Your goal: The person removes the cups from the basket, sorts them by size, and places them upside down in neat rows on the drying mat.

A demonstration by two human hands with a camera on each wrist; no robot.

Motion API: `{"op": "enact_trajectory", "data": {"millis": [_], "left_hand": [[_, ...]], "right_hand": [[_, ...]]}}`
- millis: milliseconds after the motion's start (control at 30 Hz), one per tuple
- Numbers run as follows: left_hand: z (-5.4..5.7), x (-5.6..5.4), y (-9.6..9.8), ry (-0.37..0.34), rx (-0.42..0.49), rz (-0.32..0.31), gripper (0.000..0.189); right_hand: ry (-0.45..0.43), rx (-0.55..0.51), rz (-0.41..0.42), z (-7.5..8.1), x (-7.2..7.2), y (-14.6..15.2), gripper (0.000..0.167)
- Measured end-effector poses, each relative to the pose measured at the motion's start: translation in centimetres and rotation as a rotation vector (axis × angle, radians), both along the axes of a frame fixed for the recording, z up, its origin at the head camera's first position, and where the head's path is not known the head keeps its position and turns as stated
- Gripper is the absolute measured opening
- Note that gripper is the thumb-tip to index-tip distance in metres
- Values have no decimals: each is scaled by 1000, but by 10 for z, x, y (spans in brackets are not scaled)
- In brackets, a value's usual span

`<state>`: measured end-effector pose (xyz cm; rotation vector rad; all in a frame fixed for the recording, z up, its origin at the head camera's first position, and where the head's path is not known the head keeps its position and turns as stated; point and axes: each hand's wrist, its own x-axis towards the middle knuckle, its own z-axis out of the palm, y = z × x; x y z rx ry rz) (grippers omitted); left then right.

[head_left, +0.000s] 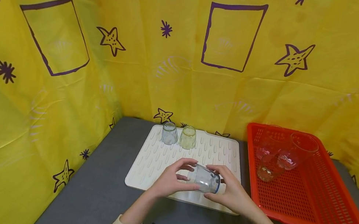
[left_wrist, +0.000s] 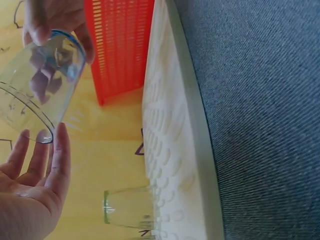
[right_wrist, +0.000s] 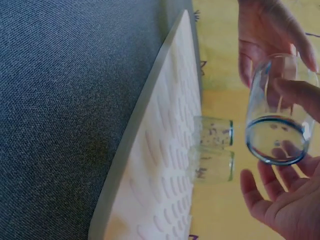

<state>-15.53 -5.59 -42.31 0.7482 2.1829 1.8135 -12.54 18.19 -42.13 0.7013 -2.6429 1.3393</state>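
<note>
A clear drinking glass [head_left: 206, 178] with a blue-tinted ring at one end lies tilted almost sideways between both hands, above the front of a white ribbed drying mat [head_left: 146, 171]. My left hand [head_left: 171, 179] holds its left end, thumb below and fingers over the top. Around the ringed right end, the right hand [head_left: 231, 192] has its thumb on one side and fingers on the other. In the right wrist view, the right hand's fingers [right_wrist: 270, 185] curve under the ringed end. Behind, on the mat, a bluish glass [head_left: 170, 134] and a yellow-green glass [head_left: 188, 138] stand side by side, mouth down.
A red slotted plastic basket [head_left: 316, 223] stands right of the mat, with several glasses [head_left: 269, 168] leaning together at its back left. Dark grey cloth [head_left: 97, 191] covers the table. A yellow patterned curtain [head_left: 182, 90] closes off the back and left.
</note>
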Motion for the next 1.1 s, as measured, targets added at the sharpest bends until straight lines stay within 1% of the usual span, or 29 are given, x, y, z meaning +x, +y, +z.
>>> {"op": "enact_trajectory", "data": {"millis": [133, 300, 367, 467, 600, 700, 900, 1100], "left_hand": [[-2, -1, -1, -48, 79, -20, 60], [-6, -1, -1, -64, 155, -32, 60], [-7, 0, -1, -73, 183, -31, 60], [-8, 1, 0, -102, 216, -23, 60], [-7, 2, 1, -143, 242, -23, 61], [-7, 2, 0, -159, 248, -27, 61], [-6, 3, -2, -165, 243, -30, 65], [-6, 3, -4, -176, 231, -11, 61]], "right_hand": [[-153, -122, 13, -1, -1, 0, 76], [-348, -334, 68, -4, -2, -1, 76], [-410, -408, 80, -4, -2, -2, 73], [-486, -494, 74, -5, -1, -4, 70], [-544, -572, 71, -6, -1, -6, 67], [-565, -601, 73, -8, -1, -7, 67], [-583, -642, 89, -10, -2, -9, 67], [-598, -679, 101, -10, -2, -12, 67]]}}
